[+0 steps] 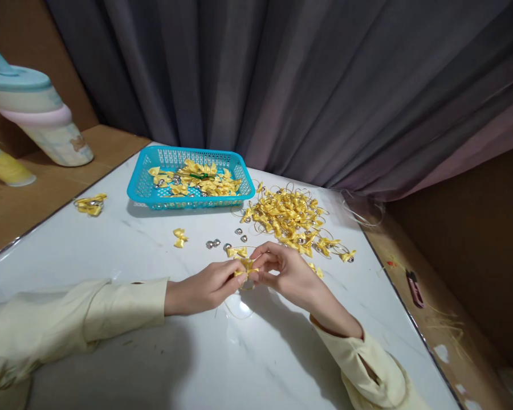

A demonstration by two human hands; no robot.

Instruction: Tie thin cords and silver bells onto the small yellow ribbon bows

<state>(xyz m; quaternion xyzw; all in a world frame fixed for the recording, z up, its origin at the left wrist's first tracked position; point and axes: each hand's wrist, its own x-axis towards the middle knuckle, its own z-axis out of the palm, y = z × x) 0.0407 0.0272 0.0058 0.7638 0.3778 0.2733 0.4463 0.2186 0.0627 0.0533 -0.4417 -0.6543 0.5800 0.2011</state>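
My left hand [216, 285] and my right hand [284, 270] meet over the table, both pinching a yellow ribbon bow [247, 266] between them. A thin gold cord loops around the held bow; its exact path is partly hidden by my fingers. Just behind my fingertips lies another yellow bow [238, 251]. Silver heart-shaped beads [212, 244] are scattered a little beyond my left hand, with more beads [241, 234] farther right. A single yellow bow [180, 238] rests alone to the left of the beads.
A blue basket [192, 202] holding bows and beads stands at the back. A heap of corded bows [286, 213] lies right of it. One small bunch [90, 204] sits left. A tumbler [47, 114] stands far left; a pink cutter [415, 289] lies right.
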